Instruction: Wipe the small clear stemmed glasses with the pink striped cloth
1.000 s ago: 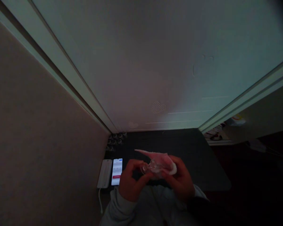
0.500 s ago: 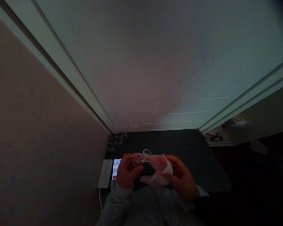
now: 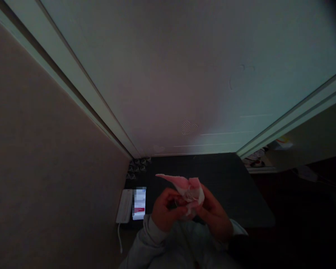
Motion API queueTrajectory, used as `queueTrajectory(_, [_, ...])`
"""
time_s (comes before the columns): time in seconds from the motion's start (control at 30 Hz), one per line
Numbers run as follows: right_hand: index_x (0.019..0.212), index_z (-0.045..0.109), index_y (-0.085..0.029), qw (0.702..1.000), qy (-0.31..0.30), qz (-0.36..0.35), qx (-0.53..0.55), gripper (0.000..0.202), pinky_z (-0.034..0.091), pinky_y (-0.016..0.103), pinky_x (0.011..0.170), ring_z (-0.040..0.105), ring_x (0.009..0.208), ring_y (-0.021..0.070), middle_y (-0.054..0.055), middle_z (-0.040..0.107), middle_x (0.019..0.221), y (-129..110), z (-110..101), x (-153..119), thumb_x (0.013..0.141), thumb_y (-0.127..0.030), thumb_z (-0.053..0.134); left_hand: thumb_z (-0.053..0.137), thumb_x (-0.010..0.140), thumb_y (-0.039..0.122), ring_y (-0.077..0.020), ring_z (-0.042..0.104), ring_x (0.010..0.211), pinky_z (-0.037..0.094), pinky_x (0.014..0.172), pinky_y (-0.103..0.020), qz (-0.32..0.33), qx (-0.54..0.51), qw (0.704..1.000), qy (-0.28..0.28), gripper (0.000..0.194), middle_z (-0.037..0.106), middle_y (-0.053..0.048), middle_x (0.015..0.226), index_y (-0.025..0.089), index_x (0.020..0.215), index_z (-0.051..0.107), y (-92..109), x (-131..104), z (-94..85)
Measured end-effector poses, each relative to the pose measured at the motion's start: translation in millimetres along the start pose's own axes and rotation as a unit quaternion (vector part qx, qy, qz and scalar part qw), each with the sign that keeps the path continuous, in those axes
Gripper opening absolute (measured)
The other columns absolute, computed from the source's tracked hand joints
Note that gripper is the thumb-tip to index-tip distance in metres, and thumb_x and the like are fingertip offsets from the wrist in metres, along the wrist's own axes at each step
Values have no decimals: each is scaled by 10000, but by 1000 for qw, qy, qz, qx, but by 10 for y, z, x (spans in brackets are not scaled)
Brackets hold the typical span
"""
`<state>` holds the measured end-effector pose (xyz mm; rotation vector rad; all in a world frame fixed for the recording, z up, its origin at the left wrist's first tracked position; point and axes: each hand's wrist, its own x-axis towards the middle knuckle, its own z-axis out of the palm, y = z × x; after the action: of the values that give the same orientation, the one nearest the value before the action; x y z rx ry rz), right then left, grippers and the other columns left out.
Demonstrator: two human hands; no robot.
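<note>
My left hand (image 3: 165,212) is closed, its fingers pinching a small clear, glass-like piece (image 3: 188,195) with a thin round rim or loop. Most of that piece is hidden by the fingers and by a pink and white cloth (image 3: 182,182) wrapped partly around it. On the other side, my right hand (image 3: 215,216) grips the cloth from the right, thumb in front and fingers behind. A pointed pink corner of the cloth sticks out to the upper left. Both hands are close together above the near part of the dark table (image 3: 226,179).
Several small clear pieces (image 3: 140,164) stand in the table's back left corner. A lit phone (image 3: 140,203) lies left of my hands, beside a white power strip (image 3: 124,205) with a cable. Walls rise behind and on the left.
The clear piece has moved right into the cloth, my left hand going with it toward the right hand. The cloth now partly wraps the piece, and the phone is more exposed.
</note>
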<state>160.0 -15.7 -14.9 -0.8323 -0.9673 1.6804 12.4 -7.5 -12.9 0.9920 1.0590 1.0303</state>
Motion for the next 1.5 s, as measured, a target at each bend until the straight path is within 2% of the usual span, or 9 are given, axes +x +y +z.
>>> queueTrajectory(0.17, [1133, 453, -241, 999, 28, 11, -33, 498, 468, 293, 695, 589, 814, 174, 55, 615, 997, 26, -7, 23, 674, -308, 636, 713, 517, 313, -131, 520, 600, 402, 585, -248, -28, 11, 999, -43, 310, 581, -11, 643, 141, 731, 570, -11, -17, 15])
queueTrajectory(0.4, [958, 536, -204, 996, 63, 44, -36, 391, 458, 251, 593, 573, 660, 142, 11, 628, 796, 48, 0, 76, 593, -195, 675, 717, 495, 362, -166, 548, 621, 420, 618, -283, -63, 5, 997, -49, 348, 609, -37, 656, 138, 734, 598, -105, -14, 37])
queueTrajectory(0.53, [860, 556, -180, 994, 65, 58, -62, 267, 443, 236, 582, 556, 630, 131, -2, 612, 708, 43, 15, 89, 616, -205, 661, 726, 481, 411, -161, 547, 635, 419, 613, -270, -68, -44, 995, -53, 431, 604, -34, 662, 128, 779, 595, -144, -20, 50])
queueTrajectory(0.63, [899, 546, -175, 994, 62, 44, -75, 261, 443, 239, 589, 547, 645, 135, 13, 609, 739, 66, -2, 92, 674, -281, 624, 688, 513, 478, -145, 537, 604, 414, 561, -251, -81, -69, 992, -63, 471, 603, -34, 673, 130, 816, 592, -116, -25, 55])
queueTrajectory(0.77, [976, 523, -184, 992, 82, 19, -97, 279, 439, 228, 629, 535, 704, 134, 21, 596, 819, 135, -56, 85, 747, -340, 556, 572, 650, 495, -160, 550, 661, 435, 599, -269, -44, 10, 999, -22, 387, 610, -56, 733, 136, 789, 608, -45, -19, 9])
queueTrajectory(0.87, [974, 522, -184, 990, 95, 28, -96, 288, 437, 219, 608, 525, 672, 125, 14, 585, 802, 164, -75, 69, 758, -374, 537, 535, 699, 450, -142, 526, 614, 424, 586, -257, -17, 72, 997, 17, 312, 582, -27, 662, 146, 729, 600, -17, -16, -67])
queueTrajectory(1.1, [812, 551, -175, 995, 54, 60, -65, 294, 445, 208, 530, 501, 572, 106, 6, 562, 667, 100, 24, 54, 730, -457, 536, 521, 717, 398, -127, 484, 562, 392, 559, -236, 19, 130, 980, 148, 263, 507, 11, 549, 160, 607, 535, 52, -53, -209])
queueTrajectory(1.33, [791, 539, -154, 993, 72, 72, -57, 353, 437, 227, 548, 499, 579, 110, 10, 546, 670, 121, 30, 90, 703, -496, 546, 521, 723, 377, -121, 491, 555, 399, 545, -225, 38, 126, 980, 150, 236, 507, 18, 543, 161, 630, 536, 103, -64, -212])
queueTrajectory(1.5, [679, 536, -139, 993, 26, 114, -34, 383, 408, 224, 502, 481, 505, 98, 2, 543, 582, 139, 26, 61, 692, -521, 539, 540, 707, 386, -121, 500, 562, 411, 536, -221, 28, 122, 980, 153, 235, 520, 13, 565, 157, 658, 556, 51, -53, -199])
